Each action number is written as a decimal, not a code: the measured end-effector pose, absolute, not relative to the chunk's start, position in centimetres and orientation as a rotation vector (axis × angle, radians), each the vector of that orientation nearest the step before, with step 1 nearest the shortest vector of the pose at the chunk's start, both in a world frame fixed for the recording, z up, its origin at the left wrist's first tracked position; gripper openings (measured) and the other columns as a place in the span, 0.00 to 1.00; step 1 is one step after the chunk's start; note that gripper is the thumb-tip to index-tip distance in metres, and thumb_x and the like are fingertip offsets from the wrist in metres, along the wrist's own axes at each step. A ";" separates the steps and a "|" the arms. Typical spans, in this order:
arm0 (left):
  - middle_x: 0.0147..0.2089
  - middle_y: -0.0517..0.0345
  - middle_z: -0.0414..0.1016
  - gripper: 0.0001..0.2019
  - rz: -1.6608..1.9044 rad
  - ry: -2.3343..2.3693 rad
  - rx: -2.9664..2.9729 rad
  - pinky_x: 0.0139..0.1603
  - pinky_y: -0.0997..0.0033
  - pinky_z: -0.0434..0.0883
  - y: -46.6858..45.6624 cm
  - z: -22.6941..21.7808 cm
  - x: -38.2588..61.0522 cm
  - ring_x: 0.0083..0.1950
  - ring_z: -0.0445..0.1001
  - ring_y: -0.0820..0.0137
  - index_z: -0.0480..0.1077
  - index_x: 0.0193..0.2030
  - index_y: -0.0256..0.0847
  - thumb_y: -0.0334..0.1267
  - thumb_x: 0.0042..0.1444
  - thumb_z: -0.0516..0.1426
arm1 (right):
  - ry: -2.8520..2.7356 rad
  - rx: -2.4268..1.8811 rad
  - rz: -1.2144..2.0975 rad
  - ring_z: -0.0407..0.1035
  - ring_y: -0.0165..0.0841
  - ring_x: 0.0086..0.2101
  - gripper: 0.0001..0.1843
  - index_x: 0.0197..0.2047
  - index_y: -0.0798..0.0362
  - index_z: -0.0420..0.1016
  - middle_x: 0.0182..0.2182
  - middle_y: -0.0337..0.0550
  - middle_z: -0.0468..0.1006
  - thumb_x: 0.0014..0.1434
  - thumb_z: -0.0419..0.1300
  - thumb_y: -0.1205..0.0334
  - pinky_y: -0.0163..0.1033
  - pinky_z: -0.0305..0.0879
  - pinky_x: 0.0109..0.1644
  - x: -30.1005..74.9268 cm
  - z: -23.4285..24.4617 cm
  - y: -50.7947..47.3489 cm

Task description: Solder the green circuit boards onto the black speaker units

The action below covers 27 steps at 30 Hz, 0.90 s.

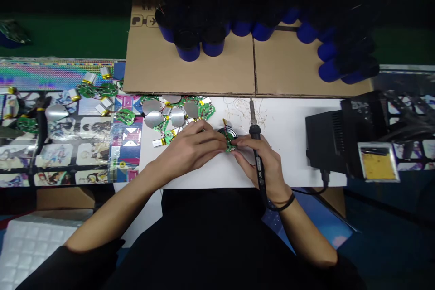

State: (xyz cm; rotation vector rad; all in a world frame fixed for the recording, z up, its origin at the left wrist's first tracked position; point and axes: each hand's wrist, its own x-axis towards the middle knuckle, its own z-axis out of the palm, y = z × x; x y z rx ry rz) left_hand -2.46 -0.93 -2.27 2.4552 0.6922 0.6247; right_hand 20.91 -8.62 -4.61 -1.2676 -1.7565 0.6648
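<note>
L hand (200,146) & R hand (272,170) meet over a small green circuit board (229,148), approx. mid-front of the smooth white tabletop (292,129). L grip narrow, fingertips on board's left edge; R grip narrow too, thumb + finger at its right side. Soldering iron (260,173) lies lengthwise across R hand: slim black handle, dull metal barrel, tip pointing away; can't tell exactly how it's held. Dark round piece (222,131) w/ pale rings shows behind board, partly hidden; thin wires nearby.

Left of that, a loose pile: green boards (207,111), shiny flat metal discs (154,119), silvery pillow-shaped batteries (158,142) w/ yellow ends. Behind, brown corrugated cardboard (220,70) carries blue round tubs (213,45), tops in shadow. Far right: boxy black unit (324,142) w/ ribbed vents, + yellow sponge (378,164) in a pale-rimmed square tray. Lower left, white quilted-looking sheet (37,244), puffy squares.
</note>
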 end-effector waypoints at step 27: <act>0.42 0.52 0.80 0.06 -0.052 0.525 2.761 0.51 0.60 0.73 1.9 2.5 0.6 0.48 0.77 0.59 0.76 0.42 0.39 0.30 0.67 0.57 | -1.423 -1.514 0.493 0.79 0.35 0.22 0.14 0.47 0.45 0.78 0.31 0.39 0.85 0.58 0.71 0.65 0.37 0.76 0.21 22.4 -1.9 -16.0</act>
